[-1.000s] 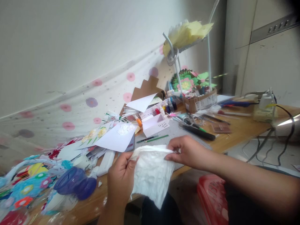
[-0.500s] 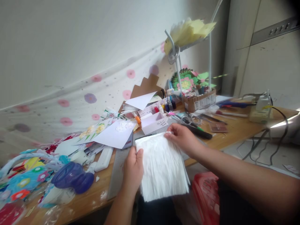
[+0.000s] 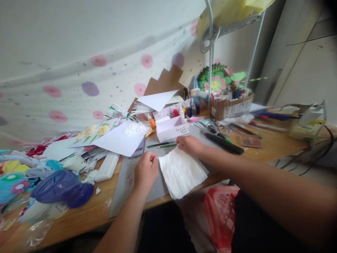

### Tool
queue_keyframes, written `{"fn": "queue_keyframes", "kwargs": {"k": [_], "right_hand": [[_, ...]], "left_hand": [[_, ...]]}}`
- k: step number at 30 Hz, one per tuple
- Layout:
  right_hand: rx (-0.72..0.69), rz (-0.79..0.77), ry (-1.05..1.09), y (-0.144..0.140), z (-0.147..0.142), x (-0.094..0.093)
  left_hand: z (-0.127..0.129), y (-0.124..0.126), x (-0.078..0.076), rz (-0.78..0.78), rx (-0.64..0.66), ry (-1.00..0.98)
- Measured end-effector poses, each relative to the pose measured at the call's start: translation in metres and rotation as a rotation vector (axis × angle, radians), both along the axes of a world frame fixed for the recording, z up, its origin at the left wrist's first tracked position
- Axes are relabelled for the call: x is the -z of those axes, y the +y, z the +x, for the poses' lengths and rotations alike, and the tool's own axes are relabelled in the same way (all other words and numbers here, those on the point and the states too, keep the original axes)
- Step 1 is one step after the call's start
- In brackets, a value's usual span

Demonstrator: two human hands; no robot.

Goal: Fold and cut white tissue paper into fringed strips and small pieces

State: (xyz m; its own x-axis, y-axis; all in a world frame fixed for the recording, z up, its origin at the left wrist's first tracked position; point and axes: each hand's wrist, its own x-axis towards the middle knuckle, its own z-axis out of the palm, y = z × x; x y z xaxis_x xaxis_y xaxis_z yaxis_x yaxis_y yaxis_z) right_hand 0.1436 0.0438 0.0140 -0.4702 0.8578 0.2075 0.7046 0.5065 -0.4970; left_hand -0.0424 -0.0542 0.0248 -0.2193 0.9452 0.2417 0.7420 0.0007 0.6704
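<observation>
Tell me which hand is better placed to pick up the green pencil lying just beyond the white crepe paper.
Right, probably. The right hand rests at the far corner of the white crepe paper, almost touching the green pencil. The left hand pinches the paper's near left corner, farther from it.

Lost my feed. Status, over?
Left hand and right hand pinch white crepe paper flat on grey mat. Pencils just beyond.

Crinkled white tissue paper (image 3: 181,172), matt

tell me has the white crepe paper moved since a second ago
Yes. The white crepe paper has come down from mid-air onto the grey mat, just in front of the white box.
</observation>
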Motion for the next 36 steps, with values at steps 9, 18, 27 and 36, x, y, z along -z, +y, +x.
{"fn": "queue_keyframes", "kwargs": {"k": [9, 18, 27, 36], "right_hand": [[0.017, 0.077, -0.057, 0.004, 0.007, 0.007], [-0.104, 0.038, 0.038, -0.082, -0.042, -0.01], [-0.186, -0.048, -0.179, -0.077, -0.011, 0.013], [-0.122, -0.017, -0.352, -0.064, 0.017, 0.025]], "left_hand": [[0.049, -0.009, 0.028, 0.056, 0.522, 0.537], [0.047, -0.008, 0.035, -0.136, 0.483, 0.52], [0.039, -0.01, 0.034, -0.213, 0.436, 0.598], [0.024, -0.014, 0.024, -0.316, 0.405, 0.74]]}}
